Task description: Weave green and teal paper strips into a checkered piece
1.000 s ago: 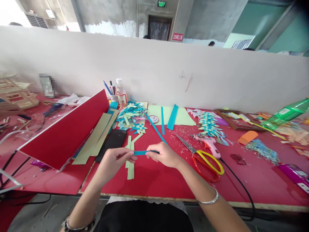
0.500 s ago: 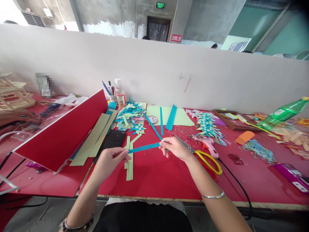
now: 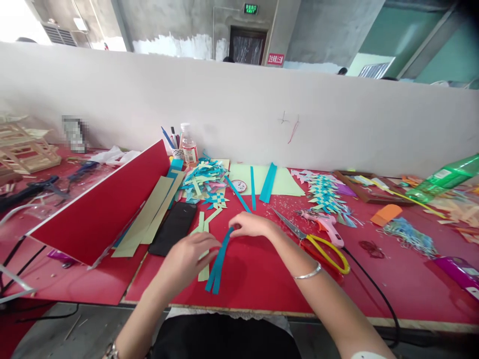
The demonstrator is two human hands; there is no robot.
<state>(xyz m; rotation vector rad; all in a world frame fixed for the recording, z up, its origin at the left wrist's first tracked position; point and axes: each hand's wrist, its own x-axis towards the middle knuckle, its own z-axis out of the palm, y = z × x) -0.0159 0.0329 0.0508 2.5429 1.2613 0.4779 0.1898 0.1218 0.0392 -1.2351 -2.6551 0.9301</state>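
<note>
A person at a red table (image 3: 269, 289) pinches a teal paper strip (image 3: 221, 259) near its upper end with the right hand (image 3: 250, 225). Narrow and doubled over, the strip slants toward the table's near edge, its two flat tails slightly parted, with straight-cut ends. The left hand (image 3: 192, 252) curls close beside it; from where I stand, I cannot tell whether it grips the paper. Pale green strips (image 3: 204, 273) lie just beyond those fingers.
</note>
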